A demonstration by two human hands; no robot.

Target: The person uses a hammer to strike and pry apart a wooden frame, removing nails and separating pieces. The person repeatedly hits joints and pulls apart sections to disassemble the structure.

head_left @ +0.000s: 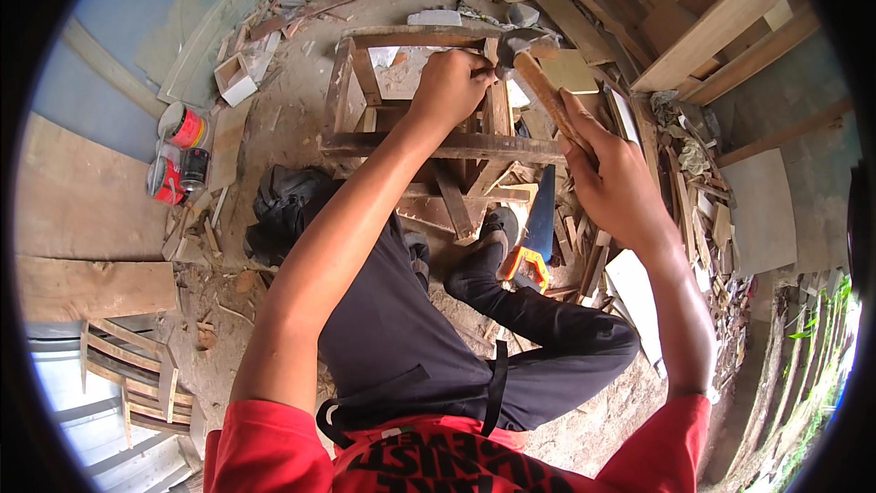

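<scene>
My right hand [613,169] is wrapped round the wooden handle of a hammer [547,96]. The hammer's metal head is at the right rail of a wooden frame [411,144], close beside my left fingertips. My left hand [452,87] is closed in a pinch over that same rail, near its far corner. Whatever the left fingers pinch is too small to make out. The frame stands on the ground in front of me, built of brown wooden bars with an open top.
A handsaw [538,224] with an orange handle lies near my right foot [493,237]. Paint cans [185,125] stand at the left, a black bag [283,210] nearer. Scrap wood [698,210] litters the right side, with long planks [721,23] behind it.
</scene>
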